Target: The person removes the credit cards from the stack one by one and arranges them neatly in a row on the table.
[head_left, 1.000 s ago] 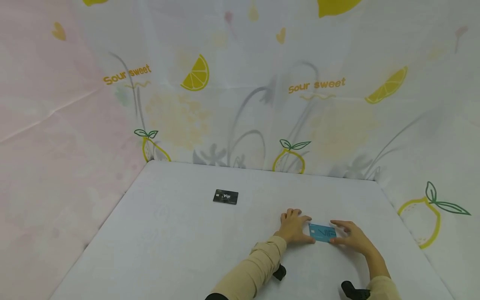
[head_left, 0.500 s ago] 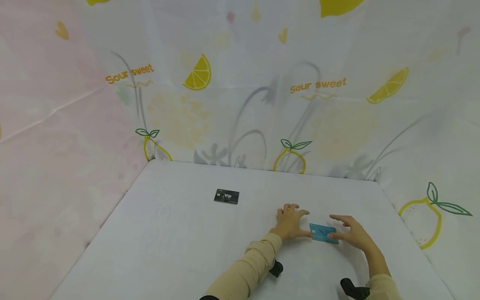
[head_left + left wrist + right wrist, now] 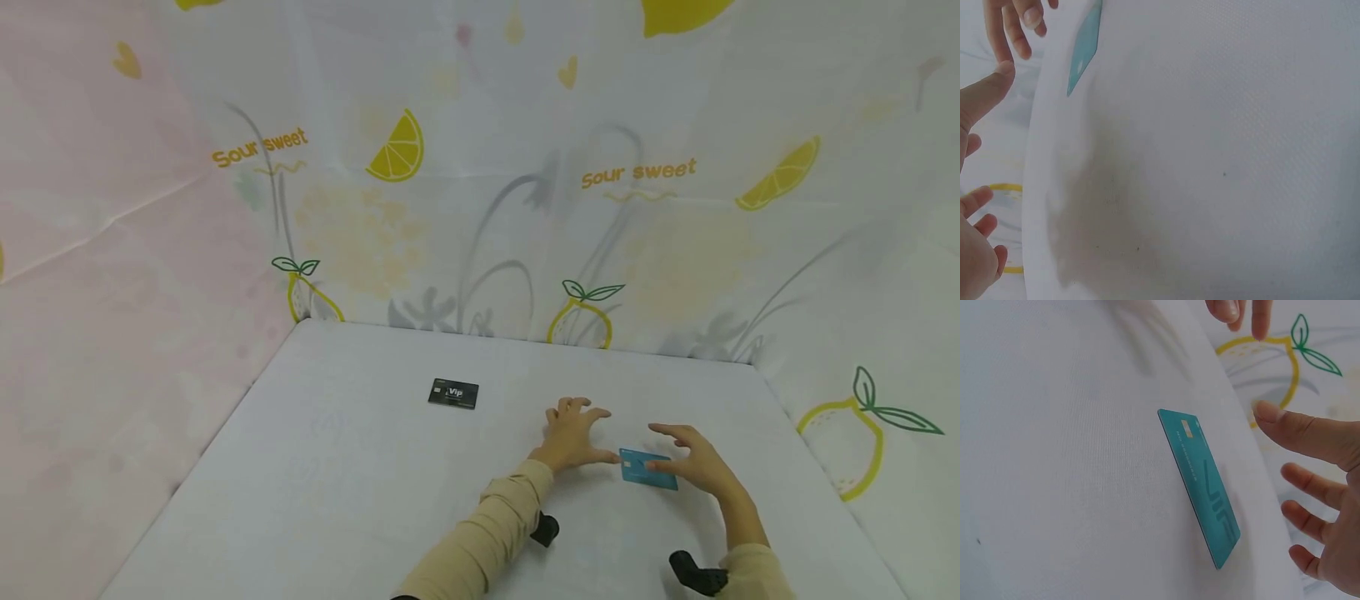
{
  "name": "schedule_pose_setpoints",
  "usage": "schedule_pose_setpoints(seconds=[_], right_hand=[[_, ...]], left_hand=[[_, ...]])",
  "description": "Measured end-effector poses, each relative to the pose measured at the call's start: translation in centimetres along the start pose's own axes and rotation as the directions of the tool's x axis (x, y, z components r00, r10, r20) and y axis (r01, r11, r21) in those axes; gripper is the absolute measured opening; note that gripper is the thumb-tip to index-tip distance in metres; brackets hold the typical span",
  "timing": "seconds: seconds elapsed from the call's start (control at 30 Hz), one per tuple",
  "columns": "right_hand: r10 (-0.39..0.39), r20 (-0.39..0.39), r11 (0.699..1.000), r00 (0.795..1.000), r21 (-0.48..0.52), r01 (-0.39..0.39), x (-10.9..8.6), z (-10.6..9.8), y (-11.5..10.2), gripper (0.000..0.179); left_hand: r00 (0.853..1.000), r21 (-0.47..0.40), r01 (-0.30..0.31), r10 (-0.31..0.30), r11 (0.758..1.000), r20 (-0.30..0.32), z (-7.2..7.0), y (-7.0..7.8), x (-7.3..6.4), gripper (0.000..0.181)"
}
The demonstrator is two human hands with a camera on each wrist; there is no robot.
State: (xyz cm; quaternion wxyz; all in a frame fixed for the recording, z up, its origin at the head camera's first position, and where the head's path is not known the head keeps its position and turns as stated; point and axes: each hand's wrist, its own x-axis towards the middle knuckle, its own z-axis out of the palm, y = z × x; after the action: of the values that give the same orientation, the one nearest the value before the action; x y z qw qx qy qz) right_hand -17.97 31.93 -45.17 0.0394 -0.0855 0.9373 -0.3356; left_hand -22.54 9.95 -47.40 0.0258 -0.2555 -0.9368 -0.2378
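Observation:
A blue VIP card [image 3: 634, 472] lies flat on the white table between my two hands. To its left my left hand [image 3: 568, 435] hovers with fingers spread and holds nothing; its thumb points toward the card's near corner. My right hand [image 3: 703, 463] is at the card's right side, its thumb passing over part of the card in the head view. In the right wrist view the thumb [image 3: 1310, 432] is apart from the card [image 3: 1200, 487], and that hand holds nothing. A black Vip card [image 3: 453, 393] lies farther back, left of both hands.
The white table [image 3: 337, 492] meets a printed lemon backdrop [image 3: 480, 208] at its back and sides. Black wrist mounts [image 3: 697, 575] stick out from both sleeves, close above the tabletop.
The fingers of both hands have come off the blue card, which stays on the table. My left hand has moved left and away; my right hand has lifted slightly. The black card stays put.

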Motion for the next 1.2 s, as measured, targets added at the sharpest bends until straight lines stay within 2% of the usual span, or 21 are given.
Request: schedule_pose_setpoints(seconds=[0.43, 0.73, 0.93, 1.2], right_hand=[[-0.029, 0.009, 0.999, 1.0, 0.016, 0.029, 1.2, 0.3, -0.8, 0.062], [-0.047, -0.004, 0.998, 0.999, 0.037, 0.047, 1.9, 0.9, -1.2, 0.063], [-0.048, -0.021, 0.998, 0.999, 0.04, 0.049, 2.4, 1.3, -1.6, 0.062], [-0.049, -0.014, 0.997, 0.999, 0.061, 0.05, 3.3, 2.2, -1.8, 0.063]], left_hand=[[0.999, -0.012, 0.029, -0.03, 1.0, -0.043, -1.4, -2.2, -0.3, 0.068], [0.995, -0.021, 0.072, -0.073, 0.997, -0.072, -1.6, -3.9, -0.7, 0.068], [0.992, -0.046, 0.079, -0.083, 0.996, -0.09, -1.7, -4.8, -0.9, 0.068], [0.988, -0.019, 0.117, -0.118, 0.993, -0.102, -2.5, -6.2, -1.2, 0.068]])
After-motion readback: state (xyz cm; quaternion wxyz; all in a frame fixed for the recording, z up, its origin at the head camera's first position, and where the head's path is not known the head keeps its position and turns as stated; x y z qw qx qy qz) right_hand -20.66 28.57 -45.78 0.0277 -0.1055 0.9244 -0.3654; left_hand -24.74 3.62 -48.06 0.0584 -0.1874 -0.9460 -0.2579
